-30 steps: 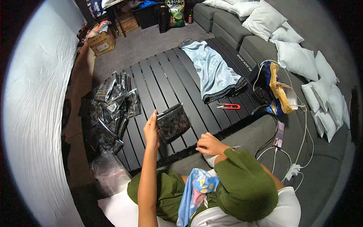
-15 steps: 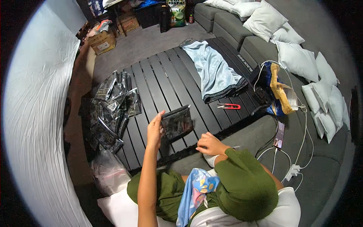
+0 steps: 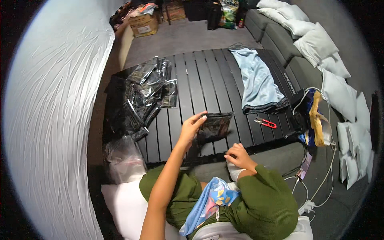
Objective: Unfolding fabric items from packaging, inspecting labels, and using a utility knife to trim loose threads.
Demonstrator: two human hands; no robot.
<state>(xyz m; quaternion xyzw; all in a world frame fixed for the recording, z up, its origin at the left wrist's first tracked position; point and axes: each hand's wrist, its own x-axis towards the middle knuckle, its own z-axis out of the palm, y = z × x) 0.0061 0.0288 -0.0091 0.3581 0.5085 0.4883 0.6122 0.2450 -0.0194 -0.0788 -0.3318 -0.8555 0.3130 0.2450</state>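
Note:
My left hand [image 3: 190,127] holds a flat, dark, shiny plastic pouch [image 3: 214,127] by its left edge, above the near part of the black slatted table [image 3: 200,84]. My right hand [image 3: 239,157] rests lower, at the table's front edge, with fingers curled; whether anything small is in it is not visible. A pile of similar dark shiny pouches [image 3: 146,94] lies on the table's left side. My knees in green trousers are below.
A light blue folded cloth [image 3: 257,82] lies on the table's right side, small red-handled snips [image 3: 266,123] near it. A crumpled clear plastic bag [image 3: 125,159] sits at the left front corner. White cables [image 3: 320,176] and cushions [image 3: 340,96] are at the right. Cardboard boxes [image 3: 145,25] stand far behind.
My left hand has tipped the pouch over, from upright and facing me to lying flatter and further right. My right hand has stayed put.

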